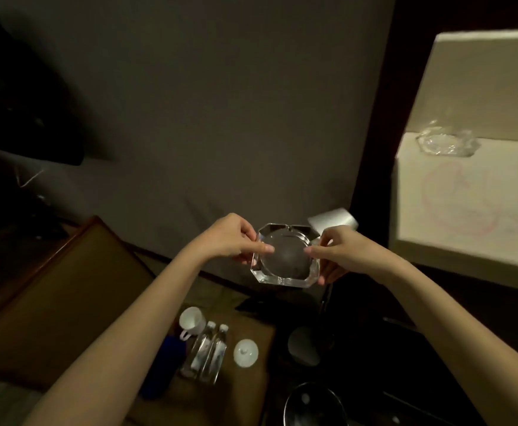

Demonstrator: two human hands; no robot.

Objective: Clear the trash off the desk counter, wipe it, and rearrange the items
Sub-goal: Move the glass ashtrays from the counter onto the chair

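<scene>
Holding a glass ashtray (284,259) level above the desk (245,318), left hand (234,238) and right hand (337,253) are pinching opposite rims; keeping both grips even avoids tipping.

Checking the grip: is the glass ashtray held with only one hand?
No, the left hand and right hand both pinch the glass ashtray by opposite edges.

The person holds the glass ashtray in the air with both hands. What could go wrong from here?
1. The glass ashtray is pinched only at its edges by the left hand and right hand; this grip might slip.
2. Two water bottles, a white cup and a white lid appear below; a dropped ashtray could hit them.
</scene>
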